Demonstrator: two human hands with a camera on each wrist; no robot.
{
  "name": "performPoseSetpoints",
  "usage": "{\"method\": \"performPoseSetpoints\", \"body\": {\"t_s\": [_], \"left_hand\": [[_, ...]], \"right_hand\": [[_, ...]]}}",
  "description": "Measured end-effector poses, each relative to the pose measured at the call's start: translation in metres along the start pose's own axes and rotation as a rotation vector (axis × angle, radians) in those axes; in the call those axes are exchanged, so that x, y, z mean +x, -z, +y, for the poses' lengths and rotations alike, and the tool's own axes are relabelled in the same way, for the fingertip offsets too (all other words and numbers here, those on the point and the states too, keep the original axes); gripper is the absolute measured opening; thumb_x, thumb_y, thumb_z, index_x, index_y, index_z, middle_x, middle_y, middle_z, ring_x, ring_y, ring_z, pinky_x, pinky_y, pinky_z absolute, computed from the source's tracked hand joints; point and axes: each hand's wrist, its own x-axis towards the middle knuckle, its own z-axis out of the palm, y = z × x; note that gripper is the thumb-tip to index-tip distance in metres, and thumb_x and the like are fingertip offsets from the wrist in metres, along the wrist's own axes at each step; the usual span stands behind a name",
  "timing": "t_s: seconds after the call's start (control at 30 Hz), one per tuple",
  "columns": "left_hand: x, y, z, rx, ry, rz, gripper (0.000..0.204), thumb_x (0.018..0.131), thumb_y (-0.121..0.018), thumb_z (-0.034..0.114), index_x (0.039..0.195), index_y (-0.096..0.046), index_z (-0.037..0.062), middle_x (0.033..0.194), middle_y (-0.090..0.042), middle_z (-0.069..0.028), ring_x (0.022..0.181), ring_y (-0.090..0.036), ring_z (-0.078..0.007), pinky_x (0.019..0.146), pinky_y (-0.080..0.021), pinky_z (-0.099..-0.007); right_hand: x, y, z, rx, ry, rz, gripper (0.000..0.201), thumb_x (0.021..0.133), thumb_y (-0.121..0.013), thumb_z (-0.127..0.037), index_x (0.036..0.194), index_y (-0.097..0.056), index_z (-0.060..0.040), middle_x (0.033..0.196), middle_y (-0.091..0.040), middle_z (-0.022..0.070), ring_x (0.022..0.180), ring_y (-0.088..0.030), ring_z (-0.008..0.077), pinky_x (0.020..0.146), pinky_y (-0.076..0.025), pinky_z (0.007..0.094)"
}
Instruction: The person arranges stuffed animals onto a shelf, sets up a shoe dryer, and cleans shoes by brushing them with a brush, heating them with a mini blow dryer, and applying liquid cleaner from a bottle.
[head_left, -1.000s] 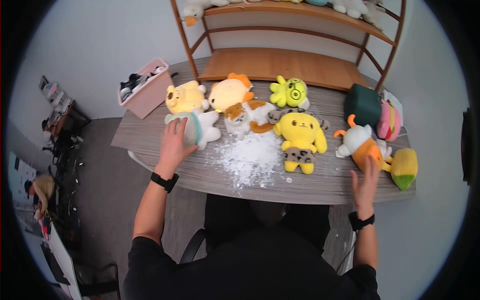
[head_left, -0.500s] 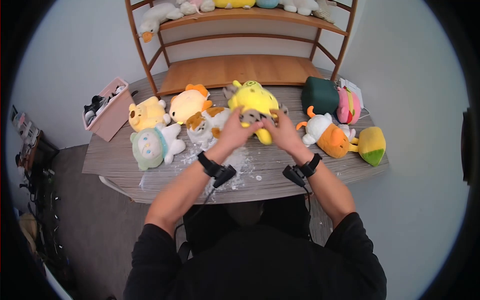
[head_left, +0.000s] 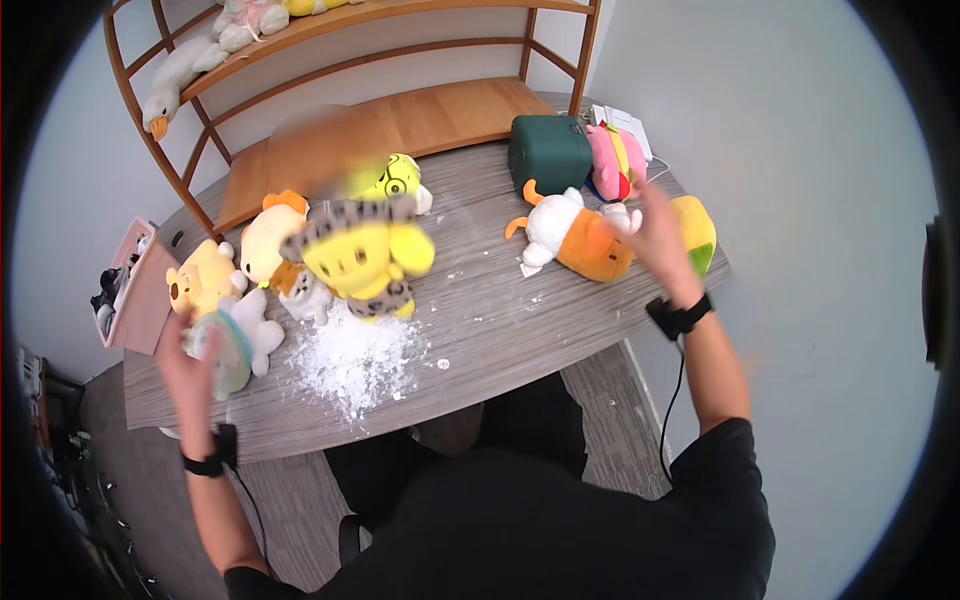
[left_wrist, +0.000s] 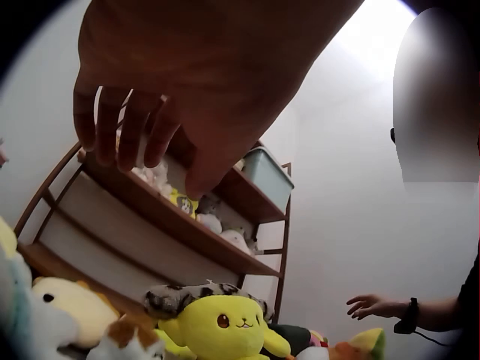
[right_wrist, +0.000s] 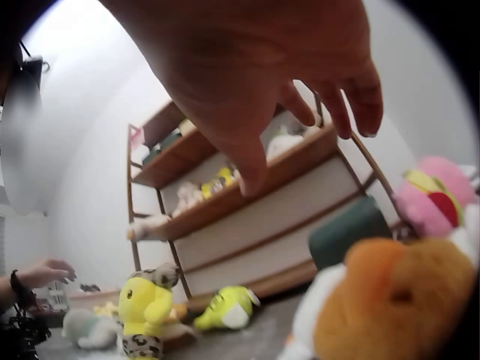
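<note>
My left hand (head_left: 188,370) hovers with loose fingers at the mint-and-white plush (head_left: 232,352), overlapping it in the head view. My right hand (head_left: 662,250) is raised, fingers spread, beside the orange-and-white plush (head_left: 585,240). Both wrist views show relaxed hands holding nothing. Between them, a yellow plush (head_left: 350,262) with a leopard-print hat and shorts sits upright, facing me, blurred in the head view but sharp in the left wrist view. It partly hides a brown-and-white cat plush (head_left: 304,296) and a lime-green plush with glasses (head_left: 400,182).
White powdery bits (head_left: 355,365) lie scattered on the grey wood table (head_left: 500,340). Two pale-yellow plushies stand at left near a pink bin (head_left: 140,290). A dark green box (head_left: 550,155), a pink plush (head_left: 615,160) and a yellow-green plush (head_left: 695,235) are at right. A wooden shelf (head_left: 450,110) stands behind.
Half a second ago both hands held the yellow plush mid-table; now it is released and upright, and the hands have spread to either side. The head view has turned right.
</note>
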Motion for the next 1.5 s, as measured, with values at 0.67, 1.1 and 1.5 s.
{"method": "performPoseSetpoints", "body": {"t_s": [0.67,1.1,1.5], "left_hand": [[-0.096,0.039,-0.093,0.345,0.082,-0.080,0.109,0.069,-0.095,0.016,0.165,-0.043,0.0073,0.168,-0.041,-0.0241,0.153,-0.039,-0.0497,0.127,-0.033,-0.0566],[-0.101,-0.039,-0.047,-0.024,0.234,-0.152,0.098,0.080,-0.092,0.016,0.161,-0.039,-0.0011,0.145,-0.058,-0.0241,0.119,-0.065,-0.0370,0.097,-0.055,-0.0451],[-0.148,-0.034,0.004,0.069,-0.093,-0.133,0.059,0.085,-0.086,0.013,0.135,-0.060,-0.0024,0.133,-0.064,-0.0246,0.123,-0.062,-0.0450,0.106,-0.051,-0.0498]], "right_hand": [[-0.017,0.013,0.085,-0.499,-0.222,0.294,0.093,0.081,-0.093,-0.045,0.156,-0.050,-0.0074,0.144,-0.056,0.0321,0.132,-0.057,0.0494,0.110,-0.049,0.0549],[-0.065,-0.043,-0.006,0.044,-0.304,0.003,0.095,0.082,-0.092,-0.041,0.157,-0.047,-0.0008,0.147,-0.051,0.0283,0.134,-0.057,0.0478,0.113,-0.050,0.0512],[-0.143,-0.056,-0.075,0.260,0.441,-0.116,0.043,0.085,-0.085,-0.005,0.126,-0.073,-0.0047,0.113,-0.066,0.0137,0.102,-0.069,0.0330,0.084,-0.059,0.0412]]}}
